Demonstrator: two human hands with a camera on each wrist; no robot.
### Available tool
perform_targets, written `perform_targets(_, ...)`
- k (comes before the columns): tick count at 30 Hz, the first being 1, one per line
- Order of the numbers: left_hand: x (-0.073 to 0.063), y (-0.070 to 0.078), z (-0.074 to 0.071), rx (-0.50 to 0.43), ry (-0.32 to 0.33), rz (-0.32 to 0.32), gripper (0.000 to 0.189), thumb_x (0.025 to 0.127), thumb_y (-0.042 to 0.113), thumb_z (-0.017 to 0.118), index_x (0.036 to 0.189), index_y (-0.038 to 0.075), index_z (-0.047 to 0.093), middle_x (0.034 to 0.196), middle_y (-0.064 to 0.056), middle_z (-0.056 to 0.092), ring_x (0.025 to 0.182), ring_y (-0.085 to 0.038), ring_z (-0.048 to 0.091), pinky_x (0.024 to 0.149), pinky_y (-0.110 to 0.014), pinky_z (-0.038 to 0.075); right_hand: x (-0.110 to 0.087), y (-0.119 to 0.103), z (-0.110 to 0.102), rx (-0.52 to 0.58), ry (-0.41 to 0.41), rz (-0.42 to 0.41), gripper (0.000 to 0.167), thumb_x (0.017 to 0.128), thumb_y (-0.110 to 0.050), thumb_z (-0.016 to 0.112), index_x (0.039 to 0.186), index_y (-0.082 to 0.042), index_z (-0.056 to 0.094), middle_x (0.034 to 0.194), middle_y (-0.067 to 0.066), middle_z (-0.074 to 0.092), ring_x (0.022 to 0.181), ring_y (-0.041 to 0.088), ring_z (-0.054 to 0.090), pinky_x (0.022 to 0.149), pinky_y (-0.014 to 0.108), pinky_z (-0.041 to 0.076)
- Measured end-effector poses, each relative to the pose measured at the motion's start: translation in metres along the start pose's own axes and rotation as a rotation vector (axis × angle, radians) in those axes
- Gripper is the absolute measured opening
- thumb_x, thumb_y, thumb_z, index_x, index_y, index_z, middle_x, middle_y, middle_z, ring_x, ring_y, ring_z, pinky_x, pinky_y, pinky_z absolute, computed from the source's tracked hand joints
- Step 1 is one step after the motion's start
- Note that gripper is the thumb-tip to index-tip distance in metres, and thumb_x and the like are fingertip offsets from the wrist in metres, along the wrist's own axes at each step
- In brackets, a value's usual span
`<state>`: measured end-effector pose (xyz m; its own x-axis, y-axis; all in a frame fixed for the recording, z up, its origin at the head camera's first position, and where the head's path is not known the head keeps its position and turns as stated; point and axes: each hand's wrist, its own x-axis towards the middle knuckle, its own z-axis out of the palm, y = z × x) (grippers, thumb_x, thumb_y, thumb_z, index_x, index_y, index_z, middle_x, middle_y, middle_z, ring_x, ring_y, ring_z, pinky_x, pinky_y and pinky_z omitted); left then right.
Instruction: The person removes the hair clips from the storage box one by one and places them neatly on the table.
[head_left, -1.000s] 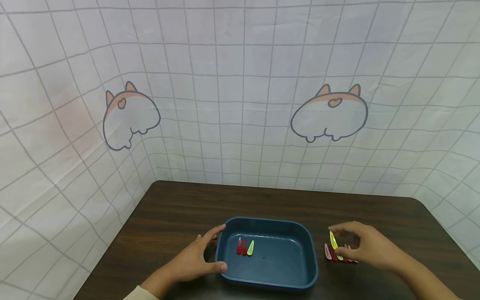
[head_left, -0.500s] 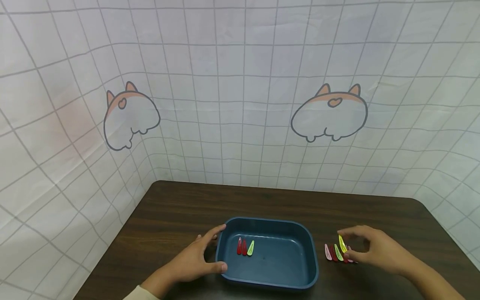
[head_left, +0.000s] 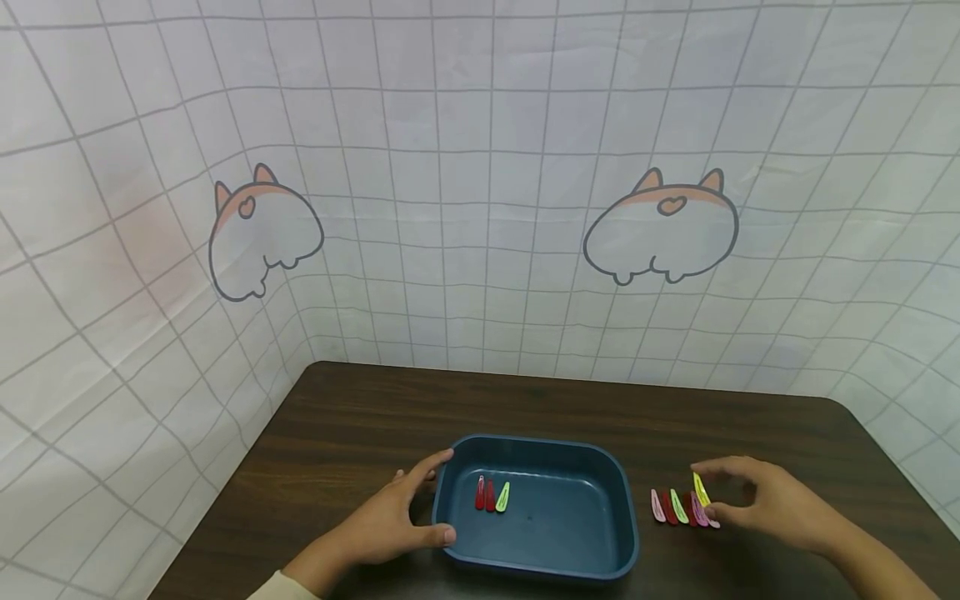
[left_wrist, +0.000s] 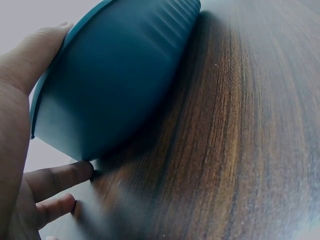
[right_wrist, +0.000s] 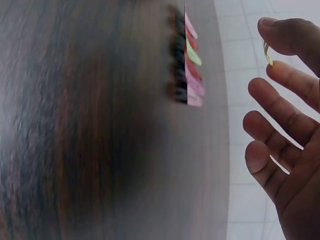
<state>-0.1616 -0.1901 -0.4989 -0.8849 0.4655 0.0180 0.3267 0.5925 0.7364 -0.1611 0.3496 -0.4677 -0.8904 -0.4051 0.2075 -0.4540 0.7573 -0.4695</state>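
Note:
Between the thumb and index finger of my right hand (head_left: 776,502) is a yellow hair clip (head_left: 701,488), pinched on end at the right of the table. In the right wrist view that clip (right_wrist: 268,54) spans the two fingertips, while the other fingers are spread loosely. Just below it lies a row of pink, red and green hair clips (head_left: 678,507). My left hand (head_left: 382,518) rests against the left side of a blue plastic tray (head_left: 536,573), fingers spread. Two red hair clips (head_left: 485,494) and one green hair clip (head_left: 503,497) lie side by side inside.
The dark wooden table (head_left: 360,408) reaches back to a white checked cloth (head_left: 465,250) with cartoon animal prints. Its far edge runs behind the tray. The clip row lies a little to the right of the tray.
My right hand has moved right along the clip row with the yellow clip, uncovering more of the row. My left hand and the tray stay in place.

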Motion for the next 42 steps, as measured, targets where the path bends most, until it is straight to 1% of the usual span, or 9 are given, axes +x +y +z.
perform_targets(16, 0.0, -0.002, 0.001, 0.019, 0.001, 0.002, 0.09, 0.087, 0.051, 0.078, 0.159, 0.044, 0.026, 0.15, -0.012, 0.053, 0.136, -0.029, 0.052, 0.117, -0.071, 0.006, -0.004, 0.019, 0.001, -0.004, -0.06, 0.073, 0.053, 0.087, -0.045, 0.081, 0.13, -0.016, 0.069, 0.125, 0.003, 0.069, 0.108, 0.014, 0.062, 0.078, 0.031, 0.055)
perform_targets(22, 0.0, -0.002, 0.001, 0.033, 0.007, -0.005, 0.09, 0.086, 0.052, 0.078, 0.159, 0.044, 0.026, 0.148, -0.012, 0.054, 0.137, -0.03, 0.051, 0.117, -0.071, 0.007, -0.005, 0.023, 0.002, -0.017, -0.079, 0.113, 0.054, 0.085, -0.045, 0.082, 0.13, -0.018, 0.069, 0.129, 0.008, 0.067, 0.111, 0.027, 0.061, 0.075, 0.03, 0.053)
perform_targets(26, 0.0, -0.002, 0.001, 0.036, 0.007, -0.01, 0.09, 0.086, 0.053, 0.078, 0.159, 0.044, 0.026, 0.148, -0.012, 0.054, 0.137, -0.03, 0.051, 0.117, -0.07, 0.007, -0.006, 0.025, 0.003, -0.004, -0.083, 0.122, 0.054, 0.084, -0.043, 0.084, 0.129, -0.016, 0.069, 0.129, 0.012, 0.066, 0.116, 0.039, 0.059, 0.083, 0.048, 0.056)
perform_targets(29, 0.0, -0.003, 0.001, 0.04, 0.007, -0.013, 0.09, 0.086, 0.054, 0.078, 0.159, 0.045, 0.025, 0.148, -0.012, 0.055, 0.137, -0.03, 0.051, 0.117, -0.07, 0.008, -0.006, 0.028, 0.003, 0.003, -0.086, 0.109, 0.054, 0.084, -0.041, 0.085, 0.128, -0.014, 0.069, 0.129, 0.013, 0.066, 0.121, 0.048, 0.056, 0.088, 0.067, 0.05)
perform_targets(30, 0.0, -0.003, 0.001, 0.04, 0.006, -0.015, 0.09, 0.086, 0.054, 0.078, 0.159, 0.045, 0.025, 0.148, -0.012, 0.054, 0.137, -0.031, 0.051, 0.117, -0.07, 0.007, -0.006, 0.029, 0.003, 0.002, -0.087, 0.101, 0.054, 0.084, -0.041, 0.085, 0.128, -0.014, 0.07, 0.128, 0.013, 0.066, 0.121, 0.048, 0.056, 0.088, 0.068, 0.049)
perform_targets(33, 0.001, -0.003, 0.001, 0.045, 0.006, -0.021, 0.09, 0.086, 0.055, 0.078, 0.158, 0.046, 0.025, 0.148, -0.012, 0.054, 0.138, -0.031, 0.05, 0.117, -0.07, 0.007, -0.005, 0.033, 0.005, -0.027, -0.082, 0.064, 0.052, 0.083, -0.041, 0.085, 0.125, -0.014, 0.07, 0.126, 0.009, 0.068, 0.119, 0.046, 0.057, 0.09, 0.068, 0.049)
perform_targets(38, 0.001, -0.003, 0.0, 0.051, 0.005, -0.029, 0.09, 0.086, 0.056, 0.077, 0.158, 0.046, 0.025, 0.149, -0.013, 0.053, 0.138, -0.032, 0.05, 0.117, -0.07, 0.008, -0.005, 0.04, 0.008, -0.106, -0.065, -0.032, 0.048, 0.083, -0.039, 0.086, 0.122, -0.016, 0.071, 0.123, 0.003, 0.069, 0.113, 0.034, 0.061, 0.087, 0.056, 0.054)
perform_targets(40, 0.001, -0.003, 0.0, 0.05, 0.004, -0.027, 0.091, 0.086, 0.056, 0.077, 0.158, 0.046, 0.025, 0.148, -0.013, 0.054, 0.138, -0.032, 0.05, 0.117, -0.07, 0.007, -0.006, 0.042, 0.009, -0.124, -0.053, -0.048, 0.047, 0.083, -0.038, 0.086, 0.122, -0.017, 0.072, 0.123, 0.003, 0.069, 0.112, 0.034, 0.061, 0.086, 0.054, 0.054)
perform_targets(42, 0.001, -0.003, 0.0, 0.046, 0.003, -0.023, 0.09, 0.086, 0.055, 0.078, 0.159, 0.045, 0.025, 0.148, -0.013, 0.054, 0.138, -0.032, 0.05, 0.117, -0.07, 0.007, -0.007, 0.043, 0.01, -0.104, -0.05, -0.049, 0.047, 0.082, -0.036, 0.087, 0.121, -0.015, 0.072, 0.125, 0.008, 0.067, 0.114, 0.041, 0.06, 0.086, 0.059, 0.053)
